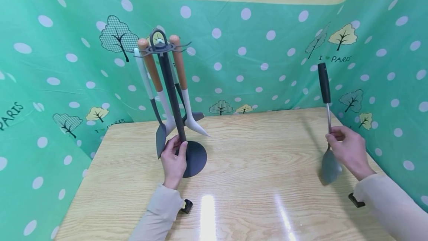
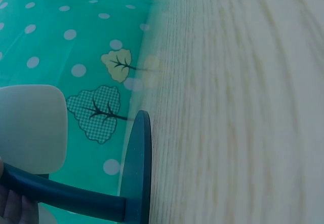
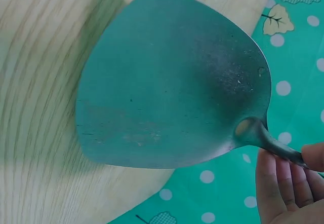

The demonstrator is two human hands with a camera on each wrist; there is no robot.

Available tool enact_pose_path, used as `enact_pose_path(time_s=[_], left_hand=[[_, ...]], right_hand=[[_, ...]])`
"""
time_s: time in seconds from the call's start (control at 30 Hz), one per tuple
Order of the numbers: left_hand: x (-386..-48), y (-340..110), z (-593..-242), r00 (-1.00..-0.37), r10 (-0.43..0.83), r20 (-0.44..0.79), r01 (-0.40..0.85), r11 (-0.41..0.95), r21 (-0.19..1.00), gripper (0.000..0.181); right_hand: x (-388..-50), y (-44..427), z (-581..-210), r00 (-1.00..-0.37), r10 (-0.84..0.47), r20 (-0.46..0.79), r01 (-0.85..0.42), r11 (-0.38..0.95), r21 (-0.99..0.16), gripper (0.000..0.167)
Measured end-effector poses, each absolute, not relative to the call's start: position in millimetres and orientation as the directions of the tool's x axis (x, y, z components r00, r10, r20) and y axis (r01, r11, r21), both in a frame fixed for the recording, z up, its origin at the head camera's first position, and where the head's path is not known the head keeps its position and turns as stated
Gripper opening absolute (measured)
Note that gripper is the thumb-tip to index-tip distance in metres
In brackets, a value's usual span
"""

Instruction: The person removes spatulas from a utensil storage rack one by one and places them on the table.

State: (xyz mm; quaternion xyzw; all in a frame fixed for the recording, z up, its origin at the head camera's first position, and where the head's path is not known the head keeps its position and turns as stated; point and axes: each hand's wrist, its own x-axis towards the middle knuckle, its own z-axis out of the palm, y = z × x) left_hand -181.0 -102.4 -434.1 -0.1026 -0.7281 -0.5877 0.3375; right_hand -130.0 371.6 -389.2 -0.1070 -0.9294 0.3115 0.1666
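Head | rack (image 1: 172,96): hung utensils (image 1: 179,62) | left grip (image 1: 174,162): pinching rack | right grip (image 1: 349,150): pinching spatula (image 1: 330,166)

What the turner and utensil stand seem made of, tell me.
Turner blade: satin metal, probably steel; it's scratched and reflects green. Its black handle: plastic or rubber, perhaps, being dull. Utensil stand: smooth, dark finish, likely coated metal given its thin base, though plastic is possible.

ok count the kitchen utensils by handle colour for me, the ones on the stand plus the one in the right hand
Brown handles: 2
Pale handles: 2
Black handle: 1
Total in view: 5
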Motion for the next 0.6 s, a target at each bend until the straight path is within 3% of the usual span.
enact_pose_path(time_s=[0.6], left_hand=[[-182, -102, -436, -0.759, -0.249, 0.602, 0.532, 0.297, 0.793, 0.023]], right_hand=[[-135, 401, -391, -0.944, 0.266, 0.196, 0.13, 0.845, -0.519, 0.03]])
